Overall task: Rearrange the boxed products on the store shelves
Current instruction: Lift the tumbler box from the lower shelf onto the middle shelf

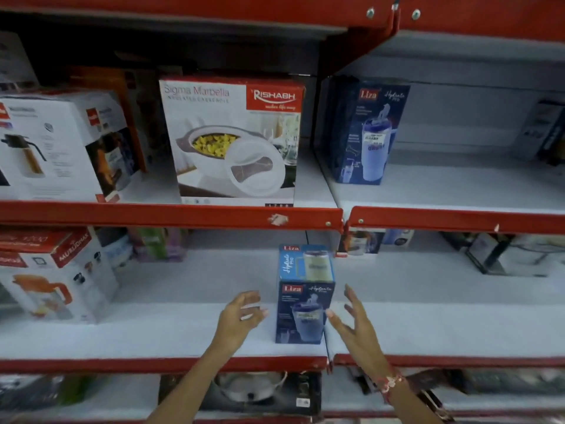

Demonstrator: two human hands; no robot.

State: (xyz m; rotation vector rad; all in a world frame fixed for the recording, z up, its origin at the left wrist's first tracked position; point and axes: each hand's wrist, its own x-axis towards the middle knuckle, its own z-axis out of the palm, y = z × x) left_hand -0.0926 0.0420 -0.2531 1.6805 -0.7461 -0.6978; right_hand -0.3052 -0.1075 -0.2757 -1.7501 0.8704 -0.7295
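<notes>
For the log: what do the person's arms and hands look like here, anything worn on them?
Both forearms are bare, with no sleeves in view and no gloves. The left hand shows no ring or band. The right hand has a red and white thread band with small beads tied round the wrist.

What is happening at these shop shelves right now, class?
A person is rearranging boxed goods. The left hand and right hand are both open, either side of a small blue Liza box standing upright near the front of the middle shelf. Neither hand grips it. On the shelf above stand a matching blue box and a casserole box.
</notes>
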